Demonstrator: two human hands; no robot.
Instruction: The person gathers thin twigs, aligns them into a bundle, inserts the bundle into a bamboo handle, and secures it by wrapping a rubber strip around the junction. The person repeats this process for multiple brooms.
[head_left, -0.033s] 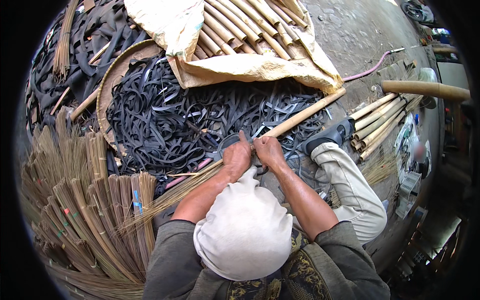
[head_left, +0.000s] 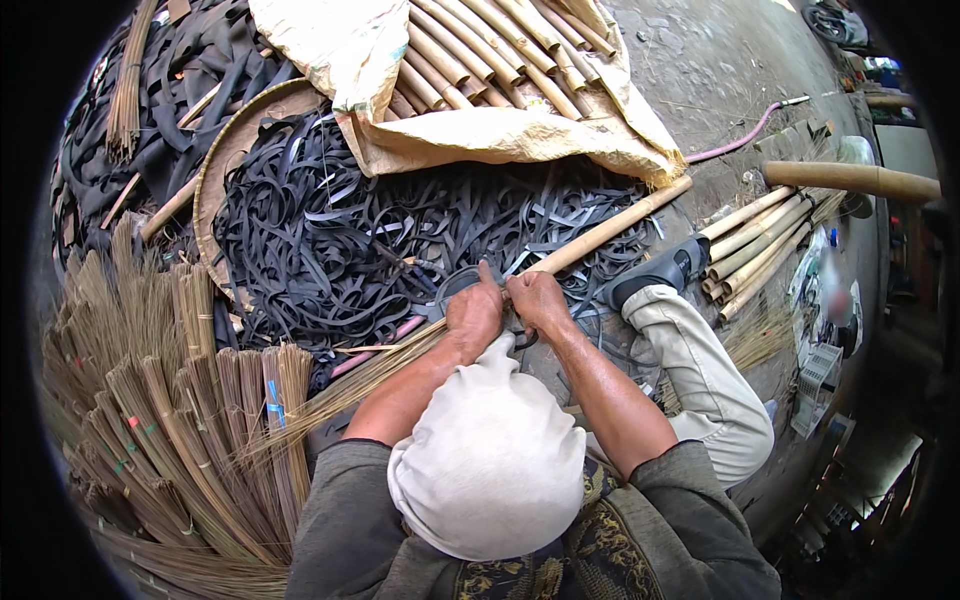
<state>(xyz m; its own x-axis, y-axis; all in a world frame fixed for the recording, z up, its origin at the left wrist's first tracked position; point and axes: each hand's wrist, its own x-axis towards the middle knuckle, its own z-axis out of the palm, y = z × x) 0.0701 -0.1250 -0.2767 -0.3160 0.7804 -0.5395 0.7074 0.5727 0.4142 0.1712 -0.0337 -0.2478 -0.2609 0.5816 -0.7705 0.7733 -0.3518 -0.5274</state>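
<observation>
Side by side in the middle of the picture, both my hands work at the near end of a bamboo pole (head_left: 612, 228). My left hand (head_left: 473, 314) is closed round a bundle of thin broom sticks (head_left: 385, 362), which trails back to the lower left. Its thumb points forward. My right hand (head_left: 540, 303) makes a fist against the left, where the pole meets the sticks; what its fingers grip is hidden. A dark rubber loop (head_left: 524, 341) shows just below it. Beyond my hands lies a heap of black rubber strips (head_left: 320, 235).
Several tied stick bundles (head_left: 160, 440) stand at the left. Cut bamboo tubes (head_left: 480, 40) lie in a pale sack (head_left: 500, 137) at the top. A round woven tray (head_left: 212, 170) edges the strips. More bamboo poles (head_left: 755, 240) lie right, past my sandaled foot (head_left: 655, 272).
</observation>
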